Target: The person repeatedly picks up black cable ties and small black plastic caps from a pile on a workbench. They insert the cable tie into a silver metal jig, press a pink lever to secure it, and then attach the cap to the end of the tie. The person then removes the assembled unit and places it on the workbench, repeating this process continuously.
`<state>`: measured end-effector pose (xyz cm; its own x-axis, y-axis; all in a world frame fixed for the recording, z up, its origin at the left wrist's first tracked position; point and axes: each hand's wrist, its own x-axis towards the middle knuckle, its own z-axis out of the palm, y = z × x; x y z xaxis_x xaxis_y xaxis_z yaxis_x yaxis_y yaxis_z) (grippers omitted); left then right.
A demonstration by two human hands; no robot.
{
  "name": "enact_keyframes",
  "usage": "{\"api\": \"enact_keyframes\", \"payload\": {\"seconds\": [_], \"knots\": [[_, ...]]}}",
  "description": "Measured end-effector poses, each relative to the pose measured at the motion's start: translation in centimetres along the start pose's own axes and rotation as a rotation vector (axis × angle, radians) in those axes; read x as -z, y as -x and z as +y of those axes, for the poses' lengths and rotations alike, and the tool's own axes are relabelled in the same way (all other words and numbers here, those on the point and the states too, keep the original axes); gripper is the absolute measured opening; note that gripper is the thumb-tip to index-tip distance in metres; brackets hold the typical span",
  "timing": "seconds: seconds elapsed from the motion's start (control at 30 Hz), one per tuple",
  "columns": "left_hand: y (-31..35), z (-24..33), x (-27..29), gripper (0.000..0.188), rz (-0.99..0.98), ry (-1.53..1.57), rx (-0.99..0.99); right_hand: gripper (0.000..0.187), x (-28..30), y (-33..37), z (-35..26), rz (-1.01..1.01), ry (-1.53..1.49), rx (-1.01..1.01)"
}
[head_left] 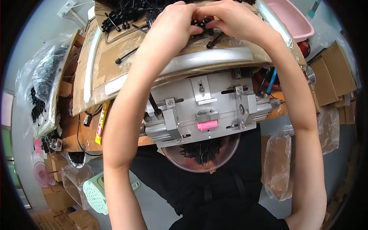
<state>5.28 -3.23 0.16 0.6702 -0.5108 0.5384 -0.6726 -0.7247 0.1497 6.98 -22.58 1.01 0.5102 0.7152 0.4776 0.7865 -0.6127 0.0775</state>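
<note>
Nearest us, a clear bowl (231, 150) sits under the metal fixture (182, 90), near whose front edge lies a pink cylinder (207, 125). Farther off, toward the cardboard sheet (109, 57)'s far edge, are heaped black plastic stems (128, 15); there our left hand (174, 19) and right hand (232, 19) meet, fingers bent among them. What either grips, we cannot tell.

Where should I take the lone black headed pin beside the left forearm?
Likely best by the slim shaft of the black headed pin, just behind its thicker head, from above and left: it lies on cardboard, head toward lower left, other end near the left forearm.
</note>
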Motion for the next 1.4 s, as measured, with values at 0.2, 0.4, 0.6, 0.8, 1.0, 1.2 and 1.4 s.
{"api": "enact_keyframes", "payload": {"seconds": [0.2, 0.4, 0.6, 0.8, 1.0, 1.2, 1.4], "knots": [[0.6, -3.3, 0.9, 0.018, -0.120, 0.094, -0.102, 0.017, 0.2, -0.2, 2.0, 0.097, -0.403, -0.093], [-0.7, -2.5, 5.2, 0.018, -0.089, 0.242, 0.082, 0.024, 6.2, 1.1, 7.1, 0.337, -1.254, -0.537], [0.7, -4.1, 10.3, 0.016, -0.027, 0.580, 0.367, 0.017, 6.4, 2.4, 6.5, 0.556, -1.324, -0.567], [9.4, 2.0, 4.1, 0.009, 0.222, 0.080, 0.135, 0.016, 5.1, 5.4, 1.0, 0.661, -1.234, -0.559], [13.5, 4.6, 1.5, 0.029, 0.376, -0.041, 0.126, 0.014, 5.5, 7.4, -4.9, 0.751, -1.168, -0.504], [21.6, 13.6, -1.6, 0.081, 0.062, 0.126, 0.266, 0.035, 5.9, 14.9, -3.1, 0.643, -1.141, -0.610], [21.4, 15.4, -4.7, 0.068, -0.156, -0.019, 0.327, 0.033, 5.0, 15.7, -5.4, 0.623, -1.218, -0.626]]}}
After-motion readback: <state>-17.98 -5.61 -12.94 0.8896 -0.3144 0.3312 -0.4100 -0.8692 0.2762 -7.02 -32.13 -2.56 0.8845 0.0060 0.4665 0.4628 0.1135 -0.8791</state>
